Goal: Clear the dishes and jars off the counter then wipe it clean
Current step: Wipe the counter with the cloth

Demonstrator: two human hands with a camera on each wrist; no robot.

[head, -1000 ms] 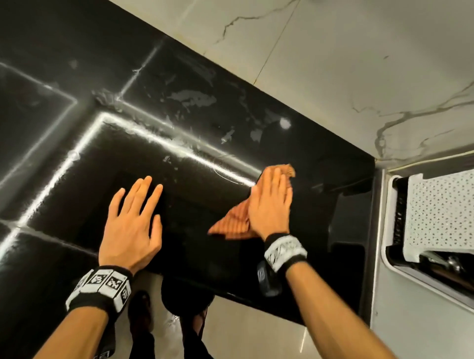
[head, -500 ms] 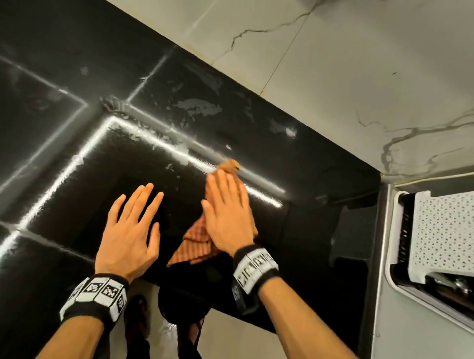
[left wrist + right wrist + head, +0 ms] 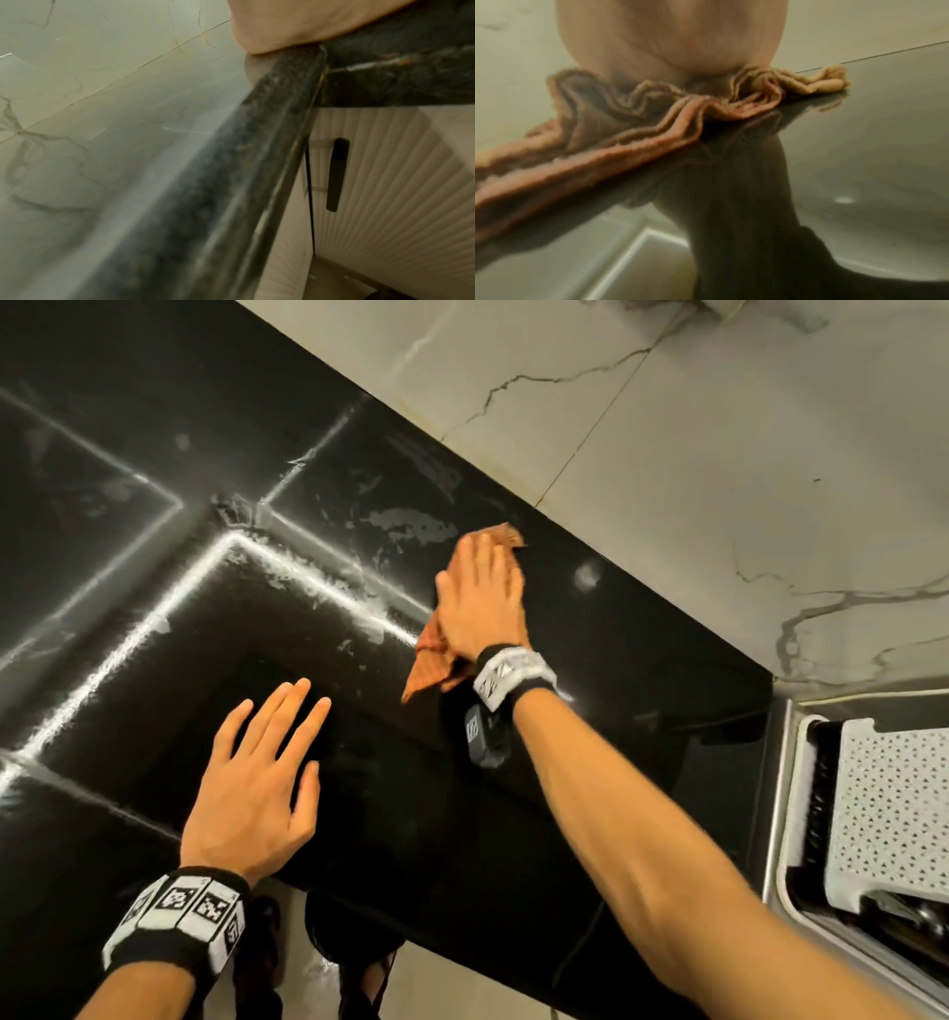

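Observation:
The glossy black counter (image 3: 590,711) carries wet smears and no dishes or jars in view. My right hand (image 3: 482,598) lies flat with straight fingers, pressing an orange cloth (image 3: 431,665) onto the counter near the back wall. The bunched cloth (image 3: 654,113) shows under the palm in the right wrist view. My left hand (image 3: 257,788) rests flat, fingers spread, on the counter by its front edge (image 3: 257,162).
A marble-look tiled wall (image 3: 693,454) runs behind the counter. At the right is a sink (image 3: 785,814) holding a white perforated rack (image 3: 893,814). Below the counter edge is a ribbed cabinet door (image 3: 385,203) with a black handle (image 3: 336,174).
My right hand slid the cloth leftward, then back right and farther toward the wall. My left hand stayed flat on the counter.

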